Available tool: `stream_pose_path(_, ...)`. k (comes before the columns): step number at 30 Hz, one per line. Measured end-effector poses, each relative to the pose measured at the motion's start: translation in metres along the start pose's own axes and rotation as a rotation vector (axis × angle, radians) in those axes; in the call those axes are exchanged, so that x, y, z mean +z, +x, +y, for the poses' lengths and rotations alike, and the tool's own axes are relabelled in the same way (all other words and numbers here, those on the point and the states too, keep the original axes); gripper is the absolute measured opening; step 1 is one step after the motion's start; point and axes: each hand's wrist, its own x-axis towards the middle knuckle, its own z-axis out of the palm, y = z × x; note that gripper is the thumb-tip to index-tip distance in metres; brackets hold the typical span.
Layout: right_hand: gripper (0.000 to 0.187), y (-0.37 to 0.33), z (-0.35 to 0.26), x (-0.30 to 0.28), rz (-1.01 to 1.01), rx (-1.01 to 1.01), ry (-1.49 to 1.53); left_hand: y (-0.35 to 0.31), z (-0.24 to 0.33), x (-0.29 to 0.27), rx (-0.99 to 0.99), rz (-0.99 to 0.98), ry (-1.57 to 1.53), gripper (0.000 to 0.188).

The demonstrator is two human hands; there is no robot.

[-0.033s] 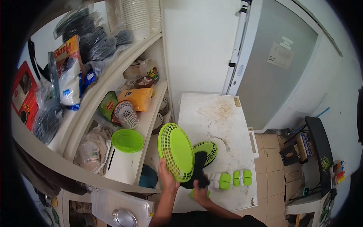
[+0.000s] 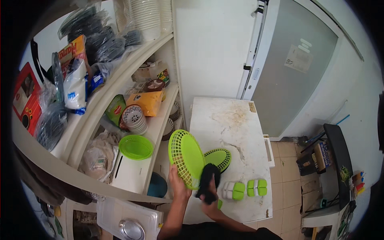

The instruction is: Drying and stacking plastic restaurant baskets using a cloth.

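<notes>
My left hand (image 2: 180, 185) grips the lower left rim of an oval green plastic basket (image 2: 191, 154), which is held tilted above the white table. My right hand (image 2: 209, 200) is closed on a black cloth (image 2: 210, 178), which lies against the basket's lower right side. Behind the cloth, another oval green basket (image 2: 220, 158) rests on the table, partly hidden. Near my right hand, green and white lidded containers (image 2: 233, 191) sit grouped, with a second group (image 2: 257, 187) to their right. A bit of something green (image 2: 219, 204) shows beside my right wrist.
The white table (image 2: 224, 120) has stains and a crack. To the left, shelves carry a green basket (image 2: 136, 147), stacked patterned bowls (image 2: 134, 119) and an orange packet (image 2: 146, 103). A clear plastic lid with a metal bowl (image 2: 132, 229) is at lower left. A black stand (image 2: 337, 160) is at right.
My right hand has shifted slightly up and left with the black cloth, whose shape is now bunched differently against the basket. The held basket has barely moved.
</notes>
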Motion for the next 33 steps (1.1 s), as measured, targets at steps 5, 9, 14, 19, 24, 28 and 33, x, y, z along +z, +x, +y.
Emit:
stream_pose_path(5, 0.029, 0.033, -0.024, -0.004, -0.355, -0.308, -0.222, -0.008, -0.012, -0.031, -0.425, -0.193, -0.243, 0.044)
stream_pose_path(9, 0.060, 0.116, -0.048, -0.007, -0.061, 0.093, -0.073, -0.034, -0.001, -0.031, -0.070, -0.505, 0.681, 0.041)
stream_pose_path(14, 0.047, 0.084, -0.047, -0.008, -0.437, -0.310, -0.236, -0.034, -0.008, -0.038, -0.154, -0.179, 0.606, 0.040)
stream_pose_path(19, 0.037, 0.094, -0.029, -0.019, -0.162, -0.191, -0.198, -0.034, 0.006, -0.042, -0.241, -0.270, 0.304, 0.036)
stream_pose_path(24, 0.052, 0.120, 0.036, -0.053, 0.334, 0.757, 0.485, -0.045, -0.018, -0.045, -0.329, -0.138, 0.030, 0.033)
stream_pose_path(28, 0.051, 0.075, 0.033, -0.037, 0.371, 0.834, 0.915, -0.030, -0.017, -0.033, -0.119, -0.080, 0.162, 0.045)
stream_pose_path(33, 0.033, -0.009, 0.061, -0.009, 0.207, 0.554, 0.612, -0.045, -0.023, -0.023, -0.091, -0.475, 0.607, 0.068)
